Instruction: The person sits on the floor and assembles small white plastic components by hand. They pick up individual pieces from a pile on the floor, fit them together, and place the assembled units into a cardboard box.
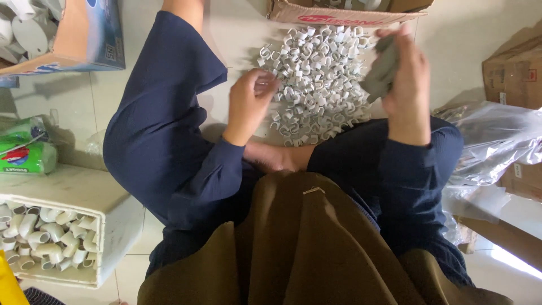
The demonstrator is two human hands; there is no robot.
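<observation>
A pile of small white plastic clips (316, 79) lies on the pale tiled floor in front of me. My left hand (250, 101) reaches into the pile's near left edge, fingers curled over a few clips. My right hand (402, 79) is raised at the pile's right side and grips a grey flat piece (383, 69), blurred by motion. I sit cross-legged in dark blue trousers and sleeves with an olive garment over my lap.
A cardboard box (339, 14) stands beyond the pile. A blue-sided box of white fittings (68, 34) is at top left. A white crate (113, 226) of white elbow fittings is at lower left. Clear plastic bags (491, 141) and brown cartons (514, 73) sit to the right.
</observation>
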